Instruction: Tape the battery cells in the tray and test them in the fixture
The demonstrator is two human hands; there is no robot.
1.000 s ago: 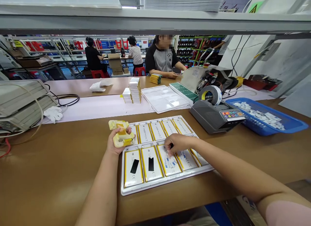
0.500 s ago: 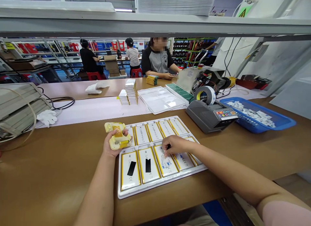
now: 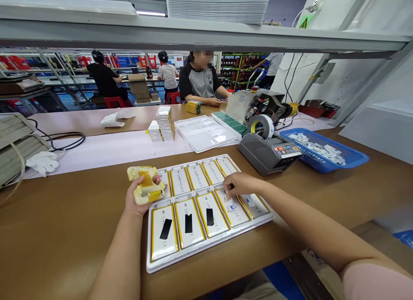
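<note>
My left hand (image 3: 139, 199) is closed around a cream-coloured block (image 3: 146, 186) with cut-outs and amber tape, held above the left side of a white tray (image 3: 206, 244). Flat battery cells (image 3: 164, 248) with yellow edges lie in the tray in two rows. Black strips (image 3: 189, 224) show on the three leftmost cells of the near row. My right hand (image 3: 238, 184) has its fingers pinched at a film with blue print (image 3: 231, 205) on the fourth near cell. Something dark shows between those fingers, too small to name. Printed film also lies on the fifth cell.
A grey tape dispenser (image 3: 269, 153) carrying a roll of tape (image 3: 262, 126) stands behind the tray at right. Beside it is a blue basket (image 3: 356, 159) of white pieces. White trays (image 3: 206, 132) and stacked cells (image 3: 165, 123) lie further back. A co-worker (image 3: 203, 82) sits opposite.
My right hand has moved from the third near cell to the fourth. The third cell now shows a black strip where printed film was. The view has shifted; my left hand still holds the block.
</note>
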